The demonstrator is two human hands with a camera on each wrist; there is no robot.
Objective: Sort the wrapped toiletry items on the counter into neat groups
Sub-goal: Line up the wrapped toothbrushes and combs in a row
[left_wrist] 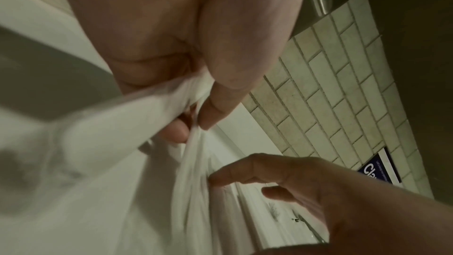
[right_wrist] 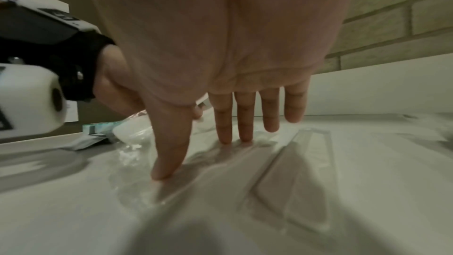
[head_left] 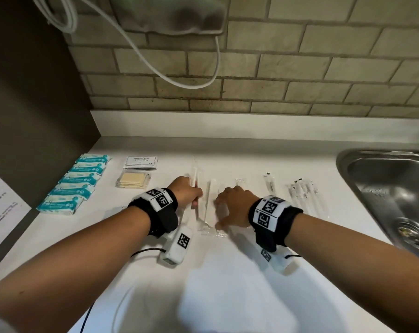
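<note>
On the white counter (head_left: 227, 284) my left hand (head_left: 185, 193) pinches a long white comb in a clear wrapper (head_left: 196, 181); the left wrist view shows thumb and fingers closed on the wrapper (left_wrist: 193, 143). Just to its right my right hand (head_left: 235, 205) lies palm down, its straight fingertips (right_wrist: 225, 139) and thumb pressing clear wrapped items (head_left: 209, 205) flat on the counter (right_wrist: 73, 210). Teal soap packs (head_left: 76, 183) stand in a row at the left. White shampoo sachets (head_left: 141, 162) and a pale yellow wrapped stack (head_left: 132, 180) lie behind my left hand.
A steel sink (head_left: 391, 188) is set into the counter at the right. Thin wrapped items (head_left: 300, 191) lie between my right hand and the sink. A dark wall panel (head_left: 35, 116) bounds the left, with a paper sheet (head_left: 1, 207). A tiled wall (head_left: 300, 68) and white cable (head_left: 155, 63) are behind.
</note>
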